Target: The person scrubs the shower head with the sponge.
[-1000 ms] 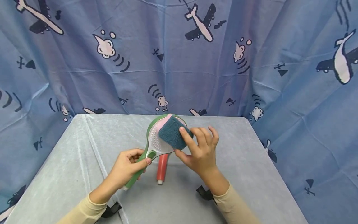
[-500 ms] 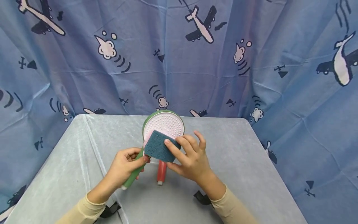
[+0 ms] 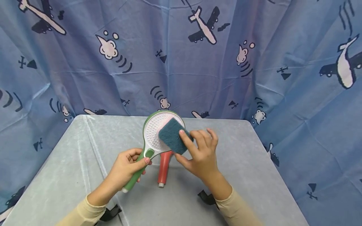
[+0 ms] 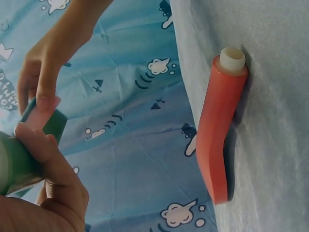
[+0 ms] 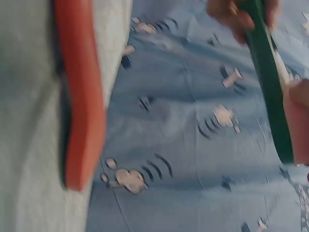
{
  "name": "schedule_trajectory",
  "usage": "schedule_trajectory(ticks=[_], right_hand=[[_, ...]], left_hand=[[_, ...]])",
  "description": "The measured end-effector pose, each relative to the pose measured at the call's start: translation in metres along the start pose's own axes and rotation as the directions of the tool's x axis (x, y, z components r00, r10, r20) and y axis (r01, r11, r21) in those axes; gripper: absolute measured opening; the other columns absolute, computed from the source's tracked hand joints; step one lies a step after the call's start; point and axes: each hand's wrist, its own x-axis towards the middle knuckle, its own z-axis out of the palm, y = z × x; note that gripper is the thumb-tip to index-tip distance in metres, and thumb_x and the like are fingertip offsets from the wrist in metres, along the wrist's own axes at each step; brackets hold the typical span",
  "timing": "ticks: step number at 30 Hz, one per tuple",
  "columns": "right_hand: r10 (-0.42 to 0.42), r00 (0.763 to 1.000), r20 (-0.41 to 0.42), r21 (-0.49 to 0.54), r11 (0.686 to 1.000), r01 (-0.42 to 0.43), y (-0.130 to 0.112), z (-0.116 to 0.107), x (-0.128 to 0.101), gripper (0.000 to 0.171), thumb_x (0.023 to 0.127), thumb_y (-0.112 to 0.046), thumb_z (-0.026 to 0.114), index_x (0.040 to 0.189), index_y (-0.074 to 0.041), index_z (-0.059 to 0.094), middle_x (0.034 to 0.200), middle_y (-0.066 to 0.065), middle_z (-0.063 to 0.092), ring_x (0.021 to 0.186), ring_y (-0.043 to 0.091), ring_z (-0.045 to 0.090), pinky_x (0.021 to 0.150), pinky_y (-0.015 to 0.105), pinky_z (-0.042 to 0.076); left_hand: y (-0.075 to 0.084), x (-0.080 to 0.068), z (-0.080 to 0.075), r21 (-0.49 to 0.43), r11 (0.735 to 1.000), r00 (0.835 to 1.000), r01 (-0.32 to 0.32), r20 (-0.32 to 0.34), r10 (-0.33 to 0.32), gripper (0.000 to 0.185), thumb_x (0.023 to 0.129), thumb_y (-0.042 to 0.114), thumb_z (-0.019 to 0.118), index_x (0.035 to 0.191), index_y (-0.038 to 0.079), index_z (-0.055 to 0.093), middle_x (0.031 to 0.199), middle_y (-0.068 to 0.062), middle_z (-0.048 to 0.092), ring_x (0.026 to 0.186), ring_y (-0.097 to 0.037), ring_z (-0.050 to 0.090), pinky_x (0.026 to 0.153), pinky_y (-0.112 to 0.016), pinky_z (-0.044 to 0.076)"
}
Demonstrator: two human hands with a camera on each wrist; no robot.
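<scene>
My left hand (image 3: pixel 127 169) grips the green handle of a shower head (image 3: pixel 152 130), its white nozzle face turned up and tilted. Against the right part of that face, my right hand (image 3: pixel 202 157) holds a sponge (image 3: pixel 173 135), teal scouring side outward and pink side toward the nozzles. The pink layer of the sponge (image 5: pixel 295 128) meets the edge-on shower head (image 5: pixel 268 87) in the right wrist view. Below, a red shower head (image 3: pixel 163 171) lies on the table, its far part hidden behind the green one; the left wrist view shows this red shower head (image 4: pixel 219 121) side-on.
A grey cloth-covered table (image 3: pixel 243 175) spreads under both hands. Behind and beside it hangs a blue curtain (image 3: pixel 203 78) printed with airplanes. Black straps (image 3: pixel 207 197) hang at both wrists.
The sponge went down toward the handle, then back up and right across the nozzle face. The green shower head has shifted slightly up and left; the left hand keeps its grip.
</scene>
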Motion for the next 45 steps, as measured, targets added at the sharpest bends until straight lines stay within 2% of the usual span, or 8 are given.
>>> schedule_trajectory(ticks=[5,11,14,21,30,34,39,45], right_hand=[[-0.181,0.983,0.026,0.018,0.983,0.18,-0.001,0.003,-0.002,0.062,0.082,-0.047,0.077,0.131,-0.01,0.069,0.106,0.013,0.065,0.099,0.032,0.056,0.099,0.063,0.036],[0.077,0.992,-0.095,-0.041,0.996,-0.081,0.019,-0.009,0.003,0.053,0.086,-0.044,0.075,0.126,-0.01,0.072,0.101,0.016,0.063,0.098,0.037,0.055,0.101,0.067,0.031],[0.117,0.987,-0.108,-0.035,0.992,-0.121,0.019,-0.009,0.003,0.054,0.087,-0.045,0.074,0.127,-0.009,0.072,0.101,0.017,0.063,0.097,0.038,0.055,0.099,0.067,0.032],[-0.13,0.991,0.022,0.028,0.991,0.129,0.002,0.004,0.0,0.06,0.082,-0.043,0.075,0.132,-0.01,0.068,0.106,0.014,0.065,0.099,0.034,0.056,0.097,0.065,0.035],[0.144,0.988,-0.06,-0.045,0.988,-0.147,0.015,-0.005,0.001,0.057,0.083,-0.039,0.076,0.132,-0.011,0.069,0.104,0.017,0.064,0.1,0.039,0.055,0.099,0.069,0.031],[0.013,1.0,-0.021,0.023,1.0,-0.012,0.01,-0.002,0.001,0.055,0.087,-0.04,0.072,0.131,-0.009,0.069,0.105,0.016,0.064,0.099,0.036,0.055,0.097,0.065,0.034],[-0.162,0.987,0.021,0.037,0.986,0.161,0.013,-0.002,0.001,0.054,0.086,-0.04,0.072,0.131,-0.011,0.069,0.106,0.014,0.064,0.098,0.033,0.055,0.098,0.064,0.035],[0.073,0.994,-0.086,-0.024,0.997,-0.075,0.024,-0.01,0.004,0.052,0.085,-0.041,0.074,0.128,-0.011,0.072,0.102,0.016,0.065,0.097,0.037,0.055,0.098,0.067,0.032]], left_hand=[[-0.001,0.0,-0.001,-0.052,0.998,0.999,-0.032,-0.005,0.032,0.04,0.097,0.013,0.071,0.126,-0.01,0.055,0.092,-0.005,0.074,0.061,-0.012,0.063,0.044,-0.03,0.056],[-0.002,-0.002,0.003,-0.082,0.996,0.999,-0.046,0.02,0.048,0.04,0.096,0.01,0.072,0.126,-0.01,0.055,0.091,-0.003,0.073,0.061,-0.011,0.063,0.044,-0.029,0.055],[-0.002,-0.002,0.003,-0.089,0.995,0.999,-0.041,0.018,0.043,0.039,0.096,0.01,0.071,0.126,-0.01,0.055,0.091,-0.003,0.073,0.061,-0.011,0.063,0.043,-0.029,0.055],[-0.002,-0.001,0.001,-0.113,0.992,0.998,-0.061,-0.026,0.058,0.034,0.098,0.01,0.07,0.123,-0.008,0.054,0.091,-0.004,0.074,0.059,-0.011,0.063,0.042,-0.03,0.055],[-0.006,-0.001,0.003,-0.113,0.991,0.997,-0.073,-0.013,0.072,0.032,0.098,0.011,0.07,0.121,-0.006,0.055,0.091,-0.004,0.074,0.059,-0.011,0.062,0.041,-0.031,0.054],[-0.006,-0.001,0.002,-0.114,0.99,0.996,-0.087,-0.031,0.084,0.03,0.099,0.01,0.068,0.122,-0.004,0.055,0.092,-0.007,0.074,0.059,-0.012,0.063,0.042,-0.032,0.055],[-0.006,0.001,0.0,-0.136,0.982,0.991,-0.127,-0.056,0.121,0.024,0.099,0.008,0.067,0.119,0.0,0.056,0.092,-0.01,0.074,0.059,-0.012,0.065,0.042,-0.033,0.056],[-0.006,0.0,0.003,-0.157,0.977,0.989,-0.141,-0.055,0.134,0.018,0.099,0.007,0.067,0.115,0.007,0.059,0.09,-0.003,0.075,0.059,-0.011,0.064,0.042,-0.032,0.055]])
